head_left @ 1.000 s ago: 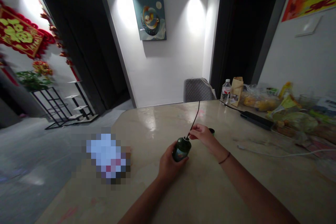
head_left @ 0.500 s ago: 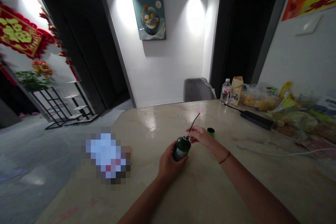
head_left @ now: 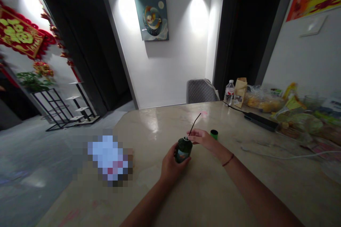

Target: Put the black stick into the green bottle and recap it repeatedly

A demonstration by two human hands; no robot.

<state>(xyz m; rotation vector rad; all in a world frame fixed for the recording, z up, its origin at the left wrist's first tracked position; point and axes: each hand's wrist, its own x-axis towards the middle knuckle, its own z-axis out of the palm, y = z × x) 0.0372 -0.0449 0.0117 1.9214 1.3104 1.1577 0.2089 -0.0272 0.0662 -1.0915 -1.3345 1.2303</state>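
My left hand (head_left: 172, 163) is wrapped around a small dark green bottle (head_left: 183, 150) with a picture label, its body tilted slightly. A thin black stick (head_left: 195, 122) with a bent upper end rises from the bottle's pale-rimmed mouth. At that mouth, my right hand (head_left: 199, 137) has its fingertips pinched around the stick's lower part; the exact contact is too small to make out. Just behind my right hand stands a green cap (head_left: 214, 134), dark inside, on the marble-patterned table (head_left: 149, 191).
A blurred-out pale item (head_left: 109, 158) lies on the table's left. To the right are a white cable (head_left: 279, 156), a black elongated device (head_left: 261, 121), a water bottle (head_left: 229, 93), a paper bag (head_left: 240, 92) and plastic-wrapped food (head_left: 263, 103). A grey chair (head_left: 201, 91) stands beyond the far edge.
The bottle has tipped a little more upright and its mouth has shifted slightly left. My right hand and the stick have moved slightly left with it.
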